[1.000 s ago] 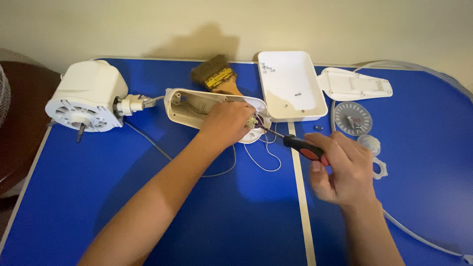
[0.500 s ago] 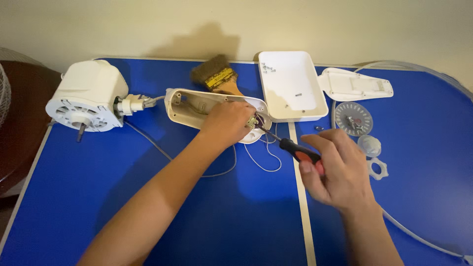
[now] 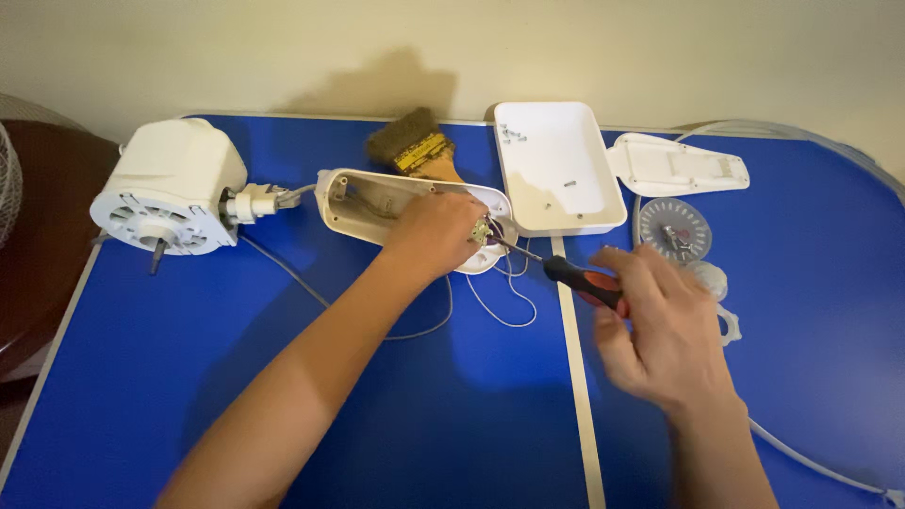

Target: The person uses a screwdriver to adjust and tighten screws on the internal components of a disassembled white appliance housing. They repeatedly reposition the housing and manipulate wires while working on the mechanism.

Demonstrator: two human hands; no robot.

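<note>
Two bare hands work over the blue tabletop (image 3: 189, 377), both reaching in from its near edge; the right hand (image 3: 660, 330) is closed around the red-and-black handle of a screwdriver (image 3: 575, 280), whose thin shaft angles up and left to a small fitting at the rounded end of the open white housing (image 3: 377, 203); the left hand (image 3: 438, 231) lies clenched over that end, fingers curled down on the shell and pinning it near the middle of the tabletop, just short of the far edge. By the look of it, a screw or small part inside the housing is being driven or loosened, and the next turn calls for the tip kept seated and the shell held steady, since thin white wires (image 3: 504, 297) loop out right beside it. Further back, a white tray (image 3: 589, 203) with a few loose screws sits at the far edge, a paintbrush (image 3: 410, 146) to its left, a flat white cover (image 3: 674, 170) and a clear round dial (image 3: 674, 226) to its right; a white motor unit (image 3: 170, 188) stands at the far left corner, joined to the housing by a short neck. Whatever the tip meets is hidden by the left hand's fingers, and its kind cannot be told; a white cable (image 3: 811, 462) runs off the near right corner.
</note>
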